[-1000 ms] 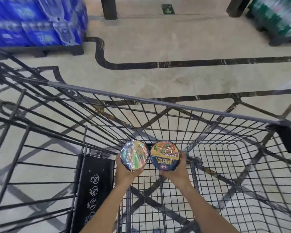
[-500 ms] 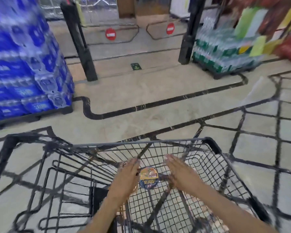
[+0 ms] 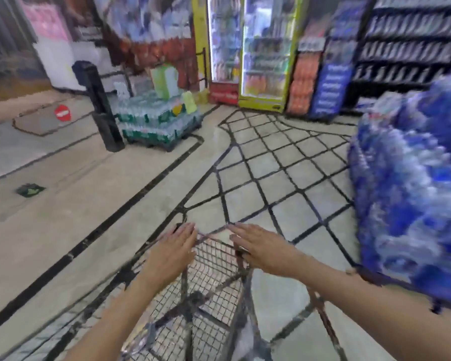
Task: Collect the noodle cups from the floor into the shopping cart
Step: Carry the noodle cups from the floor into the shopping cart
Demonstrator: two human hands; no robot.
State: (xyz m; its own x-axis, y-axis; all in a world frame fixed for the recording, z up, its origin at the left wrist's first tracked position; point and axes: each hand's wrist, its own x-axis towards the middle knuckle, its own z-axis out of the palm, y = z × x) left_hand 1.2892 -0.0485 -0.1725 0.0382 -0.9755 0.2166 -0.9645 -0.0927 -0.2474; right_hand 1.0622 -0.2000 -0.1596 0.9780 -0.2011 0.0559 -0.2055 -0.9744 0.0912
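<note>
no legible text; only a red no-entry sign (image 3: 62, 113) on the floor (image 3: 63, 204)

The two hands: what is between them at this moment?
In the head view, only the cart mesh shows between the left hand and the right hand; no cup is visible.

Both bare forearms reach forward from the bottom edge of the view, angled inward toward each other. The left hand (image 3: 171, 252) is flat, palm down, with its fingers straight and close together, holding nothing. The right hand (image 3: 264, 247) lies likewise, palm down with straight fingers pointing up and to the left, a gap between it and the left hand; motion blur softens both.
</note>
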